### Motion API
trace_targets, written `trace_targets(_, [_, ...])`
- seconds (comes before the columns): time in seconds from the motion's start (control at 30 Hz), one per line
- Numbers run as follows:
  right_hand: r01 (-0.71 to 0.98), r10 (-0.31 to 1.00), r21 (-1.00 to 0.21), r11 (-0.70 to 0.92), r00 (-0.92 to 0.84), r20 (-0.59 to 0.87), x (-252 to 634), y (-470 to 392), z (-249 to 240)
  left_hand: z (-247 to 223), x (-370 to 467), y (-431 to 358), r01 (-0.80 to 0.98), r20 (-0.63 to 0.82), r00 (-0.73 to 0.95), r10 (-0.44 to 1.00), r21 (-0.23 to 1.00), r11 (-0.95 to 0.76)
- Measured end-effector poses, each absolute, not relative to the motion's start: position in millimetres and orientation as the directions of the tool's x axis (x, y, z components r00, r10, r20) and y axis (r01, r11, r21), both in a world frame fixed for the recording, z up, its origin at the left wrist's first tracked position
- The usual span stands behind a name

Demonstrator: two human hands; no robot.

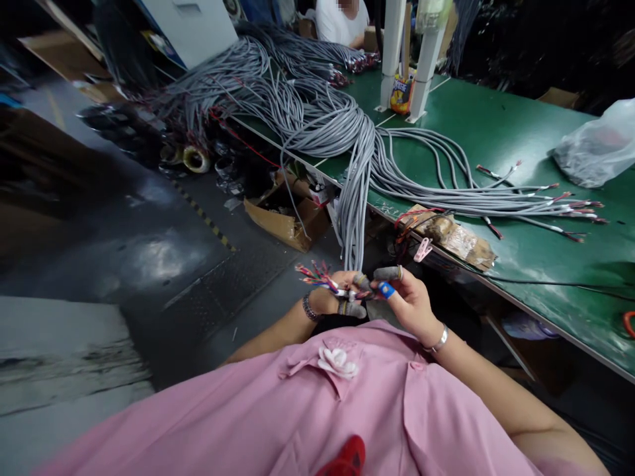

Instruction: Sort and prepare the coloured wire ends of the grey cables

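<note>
In front of my chest, my left hand (342, 294) is closed around a bunch of cable ends, with grey cots on its fingers. Coloured wires (317, 274), red, blue and green among them, fan out to its left, and short white sleeves show at their base. My right hand (409, 304) meets it at the fingertips, pinched together; a blue wrap covers one finger and a grey cot another. What lies in that pinch is too small to make out. Grey cables (358, 198) hang over the table edge just beyond my hands.
More grey cables (471, 198) lie across the green table (520, 139), with stripped ends to the right. A pink clip (423, 250) and a taped cardboard piece (461, 241) sit at its edge. An open carton (278, 218) stands below. Another person (342, 23) is at the far side.
</note>
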State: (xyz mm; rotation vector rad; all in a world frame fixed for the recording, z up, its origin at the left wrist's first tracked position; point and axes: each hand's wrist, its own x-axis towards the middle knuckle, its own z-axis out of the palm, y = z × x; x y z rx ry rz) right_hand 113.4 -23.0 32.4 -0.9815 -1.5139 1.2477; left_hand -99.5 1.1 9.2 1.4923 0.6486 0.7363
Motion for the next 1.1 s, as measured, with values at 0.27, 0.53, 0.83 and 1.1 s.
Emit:
trace_targets(0.27, [0.587, 0.664, -0.359, 0.726, -0.734, 0.142, 81, 19, 38, 15, -128, -2, 0.077, 0.075, 0.629, 0.774, 0.984, -0.158])
trace_targets(0.53, [0.799, 0.816, -0.168, 0.578, -0.561, 0.140, 79, 22, 40, 20, -123, -26, -0.065, 0.193, 0.187, 0.963, 0.981, -0.184])
trace_targets(0.83, [0.878, 0.886, -0.144, 0.457, -0.434, 0.164, 82, 22, 58, 11, -141, -25, -0.154, 0.121, 0.190, 0.974, 0.984, -0.092])
trace_targets(1.1, [0.931, 0.955, -0.224, 0.287, -0.259, 0.146, 91, 30, 64, 15, -180, 4, -0.677, 0.080, -0.151, 0.985, 0.718, -0.162])
